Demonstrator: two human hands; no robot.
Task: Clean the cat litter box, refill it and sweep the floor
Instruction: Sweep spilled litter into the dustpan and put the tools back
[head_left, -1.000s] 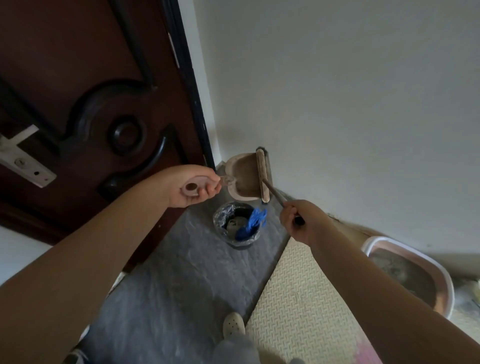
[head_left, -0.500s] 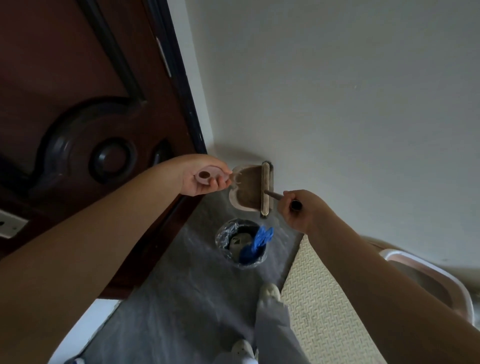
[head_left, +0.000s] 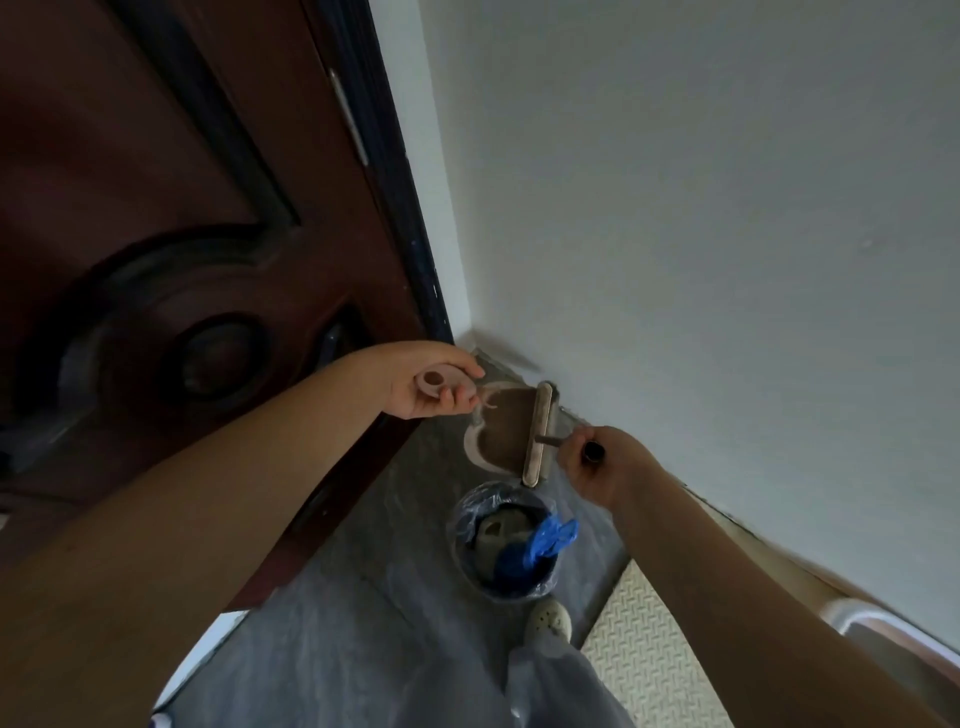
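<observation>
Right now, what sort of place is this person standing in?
Probably a home's entrance corner: a dark wooden door meets a white wall, a lined waste bin stands on the grey floor, and a litter box rim shows. The left hand holds a dustpan, the right hand a brush.

Dim, flat indoor light with no glare. The pale wall (head_left: 701, 208) is the brightest area, and the door (head_left: 156, 208) sinks into near-black brown. A faint shadow lies in the corner above the dustpan (head_left: 504, 431). Wide-angle distortion bends the door's edge, and the whole view is slightly soft and smeared.
</observation>
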